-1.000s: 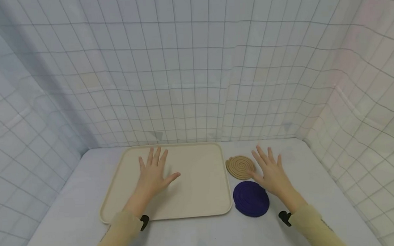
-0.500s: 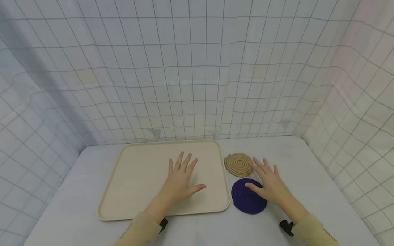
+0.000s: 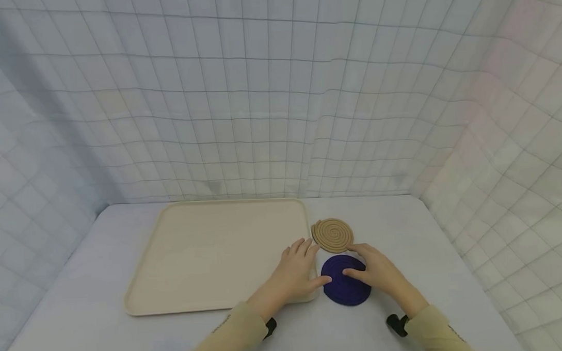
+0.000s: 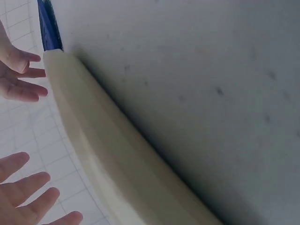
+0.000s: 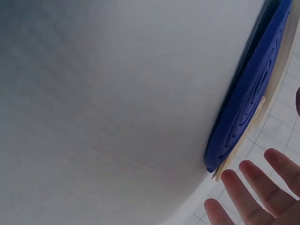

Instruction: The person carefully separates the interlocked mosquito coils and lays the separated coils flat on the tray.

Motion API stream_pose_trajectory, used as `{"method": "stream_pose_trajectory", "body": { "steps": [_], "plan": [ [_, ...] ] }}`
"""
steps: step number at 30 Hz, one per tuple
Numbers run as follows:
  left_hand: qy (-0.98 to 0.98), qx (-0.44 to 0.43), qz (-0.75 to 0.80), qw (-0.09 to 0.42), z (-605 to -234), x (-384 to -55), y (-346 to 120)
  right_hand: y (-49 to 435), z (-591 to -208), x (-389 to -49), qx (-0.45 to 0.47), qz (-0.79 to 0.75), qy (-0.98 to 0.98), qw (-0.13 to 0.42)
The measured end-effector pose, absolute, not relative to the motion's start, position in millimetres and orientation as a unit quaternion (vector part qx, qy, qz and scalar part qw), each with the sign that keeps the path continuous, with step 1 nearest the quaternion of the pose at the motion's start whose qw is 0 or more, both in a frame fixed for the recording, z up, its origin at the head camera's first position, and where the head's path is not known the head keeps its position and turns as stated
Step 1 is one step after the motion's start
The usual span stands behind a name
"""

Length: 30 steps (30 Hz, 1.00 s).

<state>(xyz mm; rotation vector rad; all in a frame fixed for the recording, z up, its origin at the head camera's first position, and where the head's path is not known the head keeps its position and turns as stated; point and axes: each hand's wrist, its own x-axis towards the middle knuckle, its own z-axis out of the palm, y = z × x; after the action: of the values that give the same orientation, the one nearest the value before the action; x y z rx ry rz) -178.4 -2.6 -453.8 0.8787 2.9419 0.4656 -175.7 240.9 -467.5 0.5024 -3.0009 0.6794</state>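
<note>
A flat blue-purple spiral trivet [image 3: 343, 289] lies on the table, with a tan spiral trivet [image 3: 333, 234] just behind it. My left hand [image 3: 291, 276] is over the right edge of the cream tray [image 3: 191, 261], fingers spread, its thumb overlapping the blue trivet's left rim in the head view. From the other side my right hand [image 3: 379, 271] reaches over the blue trivet, with thumb and fingers apart and gently bent. In the right wrist view the right fingers [image 5: 255, 180] appear extended beside the blue trivet's edge. Both hands are without anything in their grip.
The tray fills the left and middle of the white table [image 3: 419, 274]. Grid-patterned white curtains [image 3: 260, 109] enclose the back and both sides. A dark wrist device [image 3: 398, 325] sits at the right sleeve.
My left hand has moved right across the tray to the blue trivet. The right hand has come down and leftward over it, its fingers bending more. Both trivets stay in place.
</note>
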Motion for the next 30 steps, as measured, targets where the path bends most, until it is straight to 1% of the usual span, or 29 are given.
{"method": "stream_pose_trajectory", "body": {
  "steps": [3, 7, 19, 30],
  "plan": [
    [0.953, 0.274, 0.121, 0.033, -458.2, -179.8, 6.5, 236.8, -468.3, -177.7, 0.139, 0.226, -0.964, -0.011],
    [0.955, 0.275, 0.1, 0.039, -463.2, -181.6, 17.4, 237.5, -468.3, -180.3, 0.109, 0.235, -0.965, -0.03],
    [0.954, 0.289, 0.079, 0.002, -478.9, -176.3, 34.0, 249.7, -480.1, -188.0, 0.046, 0.294, -0.949, -0.108],
    [0.953, 0.287, 0.097, -0.001, -476.6, -180.0, 36.7, 257.5, -476.1, -190.4, 0.029, 0.346, -0.93, -0.119]
  ]
}}
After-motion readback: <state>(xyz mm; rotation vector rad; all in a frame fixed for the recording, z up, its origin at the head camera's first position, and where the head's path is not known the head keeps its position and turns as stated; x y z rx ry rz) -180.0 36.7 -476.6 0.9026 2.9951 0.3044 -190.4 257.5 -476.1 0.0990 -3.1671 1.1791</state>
